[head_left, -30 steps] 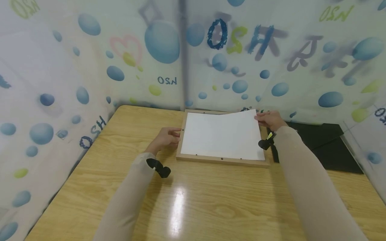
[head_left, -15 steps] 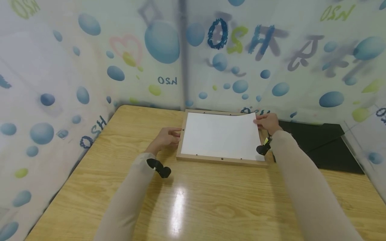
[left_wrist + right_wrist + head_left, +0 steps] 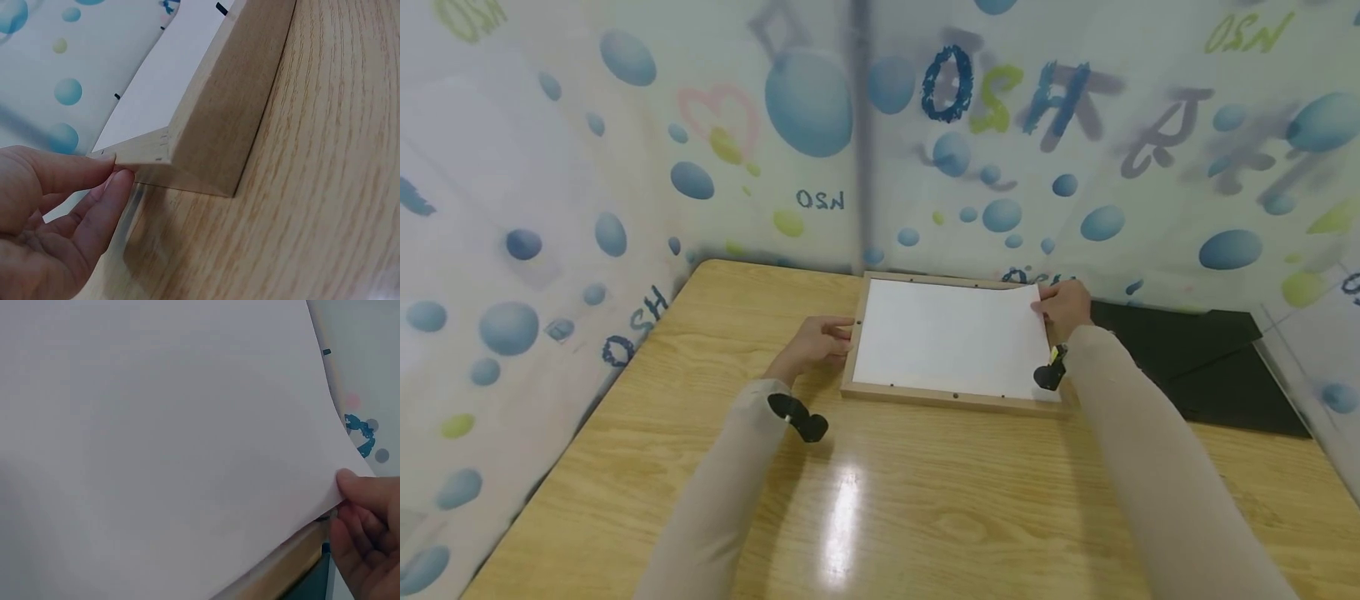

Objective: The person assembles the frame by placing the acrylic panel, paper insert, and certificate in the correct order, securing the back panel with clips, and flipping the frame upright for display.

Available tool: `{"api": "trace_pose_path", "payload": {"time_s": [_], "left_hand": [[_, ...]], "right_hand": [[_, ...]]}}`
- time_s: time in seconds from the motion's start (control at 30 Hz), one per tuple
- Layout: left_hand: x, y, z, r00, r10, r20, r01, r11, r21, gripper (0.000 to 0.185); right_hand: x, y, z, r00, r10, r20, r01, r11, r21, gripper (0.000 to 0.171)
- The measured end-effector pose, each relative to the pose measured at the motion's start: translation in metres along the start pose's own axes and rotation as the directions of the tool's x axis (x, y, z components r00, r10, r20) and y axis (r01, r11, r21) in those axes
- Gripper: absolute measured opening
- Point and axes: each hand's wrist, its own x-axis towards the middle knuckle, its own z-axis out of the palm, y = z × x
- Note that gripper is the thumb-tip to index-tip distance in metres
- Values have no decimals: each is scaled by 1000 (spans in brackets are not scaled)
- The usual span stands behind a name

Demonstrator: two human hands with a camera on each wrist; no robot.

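**Sheet lowered almost flat into the frame**

Since a second ago: far right corner of the white sheet (image 3: pixel 951 337) dropped from a clear lift to nearly level; right hand (image 3: pixel 1063 305) drawn slightly nearer the body. Left hand (image 3: pixel 815 343) unmoved.

Seen from the head: one wooden frame (image 3: pixel 940 398) lying flat at the far middle of the counter (image 3: pixel 880 500), one sheet inside it, one black board (image 3: pixel 1195 358) just beside the frame on the right, patterned curtain (image 3: pixel 805 108) behind. Seen only from the left wrist: frame's corner (image 3: pixel 212 134) close up, thumb and forefinger tips (image 3: pixel 115 181) pinching its edge, other fingers loosely curled beneath. Seen only from the right wrist: sheet (image 3: pixel 162 444) filling the picture, its corner raised a little off the frame's edge (image 3: pixel 281 572), pinched between thumb (image 3: pixel 353 484) and fingers underneath.

Count: two hands, two sleeved arms, one black wrist mount on each.

Pose: both forearms stretched forward, left hand resting on the counter against the frame's left side, right hand at the sheet's far right corner, wrist over the frame's right edge.
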Motion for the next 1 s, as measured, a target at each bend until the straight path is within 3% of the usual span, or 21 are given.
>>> {"api": "trace_pose_path", "payload": {"time_s": [0.27, 0.6, 0.83, 1.0], "left_hand": [[0, 1, 2, 1000, 13, -7, -13, 1000, 12, 49], [-1, 3, 4, 1000, -10, -26, 10, 1000, 20, 48], [-2, 3, 4, 1000, -2, -24, 2, 1000, 16, 49], [-4, 3, 3, 1000, -8, -26, 8, 1000, 21, 49]], "right_hand": [[-5, 2, 4, 997, -45, -57, 39, 994, -106, 25], [-4, 15, 8, 990, -80, -112, 72, 994, -76, 26], [-2, 22, 7, 989, -107, -101, 103, 994, -44, 27], [-5, 20, 0, 997, -74, -21, 74, 997, 18, 32]]}}
